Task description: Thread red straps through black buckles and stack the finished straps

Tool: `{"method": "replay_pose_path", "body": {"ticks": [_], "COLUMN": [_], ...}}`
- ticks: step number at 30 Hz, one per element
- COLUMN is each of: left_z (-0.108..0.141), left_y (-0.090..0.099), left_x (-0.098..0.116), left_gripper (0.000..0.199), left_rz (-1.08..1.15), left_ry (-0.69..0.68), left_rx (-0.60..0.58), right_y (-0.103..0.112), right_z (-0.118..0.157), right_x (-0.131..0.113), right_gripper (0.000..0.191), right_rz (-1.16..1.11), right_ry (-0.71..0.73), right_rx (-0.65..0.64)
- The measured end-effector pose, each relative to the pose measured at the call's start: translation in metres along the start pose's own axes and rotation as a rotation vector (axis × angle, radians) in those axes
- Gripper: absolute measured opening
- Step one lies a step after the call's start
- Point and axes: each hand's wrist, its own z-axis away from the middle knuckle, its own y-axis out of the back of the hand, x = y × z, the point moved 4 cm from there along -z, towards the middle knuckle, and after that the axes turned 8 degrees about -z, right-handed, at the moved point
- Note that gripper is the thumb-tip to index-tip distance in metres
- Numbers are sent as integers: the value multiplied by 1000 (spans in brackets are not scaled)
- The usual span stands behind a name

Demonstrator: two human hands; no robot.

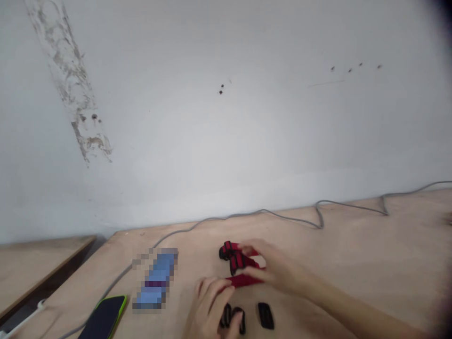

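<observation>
A bundle of red straps point(245, 281) with black buckles point(238, 262) lies on the wooden table. My right hand point(270, 263) reaches in from the right, slightly blurred. Its fingers and thumb are bent around the red straps, close to the buckles. My left hand point(212, 301) is just in front, its fingers bent and its fingertips at the left end of the front strap. The left thumb stays apart from the fingers, touching or very near small black plastic pieces point(239, 321). Another black plastic piece point(265, 315) lies by itself to their right.
A phone in a green case point(104, 318) and a blurred-out blue object point(157, 280) lie on the left. The grey cable point(282, 216) runs along the wall and down the table's left side. Beyond a gap stands another wooden surface point(38, 259). A marked white wall point(226, 141) rises behind.
</observation>
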Motion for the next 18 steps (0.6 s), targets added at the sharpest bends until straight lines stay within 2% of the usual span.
{"method": "replay_pose_path", "body": {"ticks": [3, 6, 9, 13, 18], "left_z": [10, 23, 29, 21, 11], "left_y": [-12, -29, -34, -18, -15], "left_x": [5, 14, 15, 9, 2], "left_gripper": [32, 30, 27, 28, 31], "left_rz": [-12, 15, 23, -49, -22], "left_ry": [-33, -47, 8, -40, -76], "left_rx": [44, -31, -58, 12, -109], "right_y": [-12, -27, -30, -15, -12], "right_z": [45, 73, 78, 72, 72], "right_x": [-6, -9, -13, -17, -12], "right_gripper": [11, 17, 18, 8, 12], "right_rz": [56, 71, 67, 69, 20], "right_ry": [44, 124, 141, 174, 127], "right_rx": [-17, 13, 28, 12, -77]}}
